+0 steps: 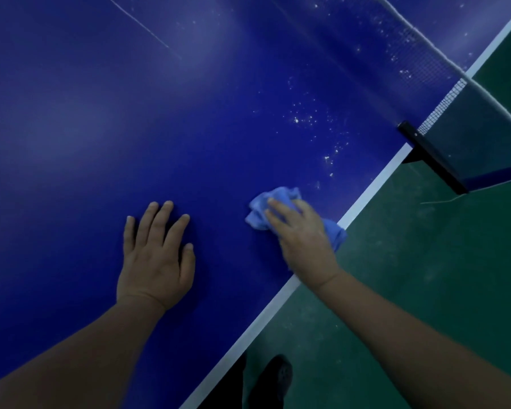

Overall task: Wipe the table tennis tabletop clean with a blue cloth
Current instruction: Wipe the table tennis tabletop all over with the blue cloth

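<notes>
The right hand (303,236) presses a crumpled blue cloth (278,206) onto the table (130,113), the grip closed on it: fingers curl over the top of the wad, with folds showing ahead of the fingertips and a darker corner showing behind the palm. The cloth lies on the blue surface just beside the white edge line (372,184), near the corner formed by the table edge and the net

The left hand (157,258) rests flat on the table, palm down, its grip apart, fingers spread and holding nothing. It lies well apart from the cloth, further in from the edge

Beyond the cloth, a scatter of white specks (307,119) marks the surface, running toward the net (443,84). A black net clamp (431,156) grips the table edge and juts out over the floor. A faint white line (142,28) crosses the far surface

A green floor (425,276) lies beside the table. A dark shoe (278,376) shows on it close to the table edge, at the bottom of the view
</notes>
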`<state>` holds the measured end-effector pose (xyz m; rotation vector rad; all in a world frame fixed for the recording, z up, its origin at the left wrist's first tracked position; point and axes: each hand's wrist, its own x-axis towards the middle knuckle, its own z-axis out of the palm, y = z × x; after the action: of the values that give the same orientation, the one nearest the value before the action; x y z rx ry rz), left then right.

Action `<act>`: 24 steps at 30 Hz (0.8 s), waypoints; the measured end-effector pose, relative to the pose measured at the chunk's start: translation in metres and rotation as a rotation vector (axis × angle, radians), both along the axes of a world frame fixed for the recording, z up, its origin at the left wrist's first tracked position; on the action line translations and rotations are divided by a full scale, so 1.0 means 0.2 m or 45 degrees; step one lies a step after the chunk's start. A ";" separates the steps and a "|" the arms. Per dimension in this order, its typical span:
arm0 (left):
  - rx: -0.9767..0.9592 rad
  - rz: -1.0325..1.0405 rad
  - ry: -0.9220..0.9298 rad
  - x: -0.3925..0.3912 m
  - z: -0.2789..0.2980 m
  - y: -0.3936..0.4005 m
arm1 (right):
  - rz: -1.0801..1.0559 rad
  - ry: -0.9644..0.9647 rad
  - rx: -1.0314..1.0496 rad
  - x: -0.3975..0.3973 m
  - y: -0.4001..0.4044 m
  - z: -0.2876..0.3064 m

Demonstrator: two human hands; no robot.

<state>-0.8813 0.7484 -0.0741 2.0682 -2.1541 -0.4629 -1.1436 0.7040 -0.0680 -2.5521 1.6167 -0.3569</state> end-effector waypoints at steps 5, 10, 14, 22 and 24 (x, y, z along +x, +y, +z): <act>-0.011 -0.003 0.016 0.01 -0.01 0.01 | 0.597 0.048 0.131 -0.16 0.16 0.00; -0.029 -0.015 0.011 0.01 -0.01 0.01 | -0.242 -0.012 0.098 -0.22 -0.10 0.04; -0.048 -0.014 0.030 0.01 -0.02 0.01 | 0.274 -0.110 0.138 0.04 0.31 -0.01; -0.061 -0.019 0.055 0.01 -0.01 0.01 | -0.362 0.066 -0.054 -0.26 -0.35 0.03; -0.058 -0.021 0.051 0.01 -0.01 0.01 | -0.490 0.070 0.024 -0.12 -0.36 0.01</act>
<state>-0.8784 0.7514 -0.0754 2.0018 -2.1400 -0.4493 -1.1679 0.6313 -0.0666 -2.2445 2.1206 -0.2995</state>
